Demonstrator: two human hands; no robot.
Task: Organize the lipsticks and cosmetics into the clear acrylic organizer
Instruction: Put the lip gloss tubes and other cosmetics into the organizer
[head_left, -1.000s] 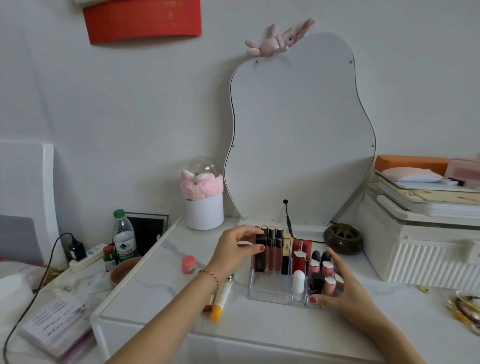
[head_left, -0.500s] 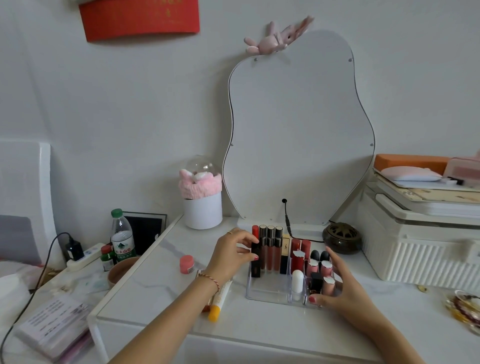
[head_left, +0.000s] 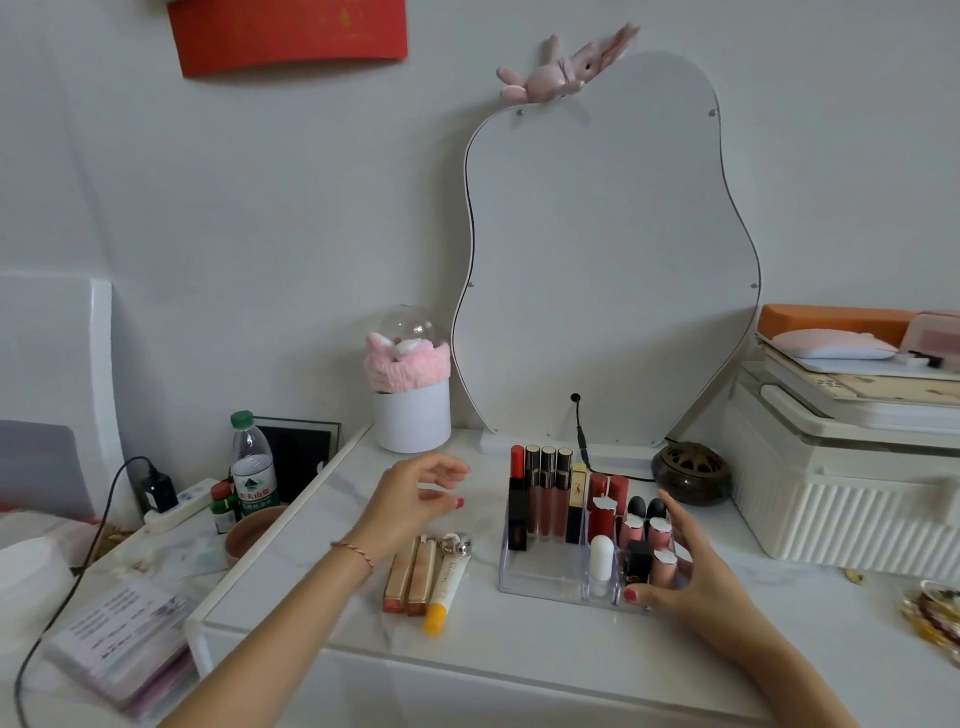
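Organizer (head_left: 545, 577) stands before the mirror (head_left: 608, 249); three tubes (head_left: 423, 579) lie on the table (head_left: 519, 639), left of it.

Noted around my white dresser top (head_left: 519, 639): a wavy-edged mirror (head_left: 608, 260) against the wall, a pink plush rabbit (head_left: 561, 73) on its top edge. A white pot (head_left: 411, 415) wearing a pink headband stood beside it. Dark incense burner (head_left: 688, 470) right. Water bottle (head_left: 253, 467), power strip (head_left: 182, 501) left. Red banner (head_left: 291, 34) above.
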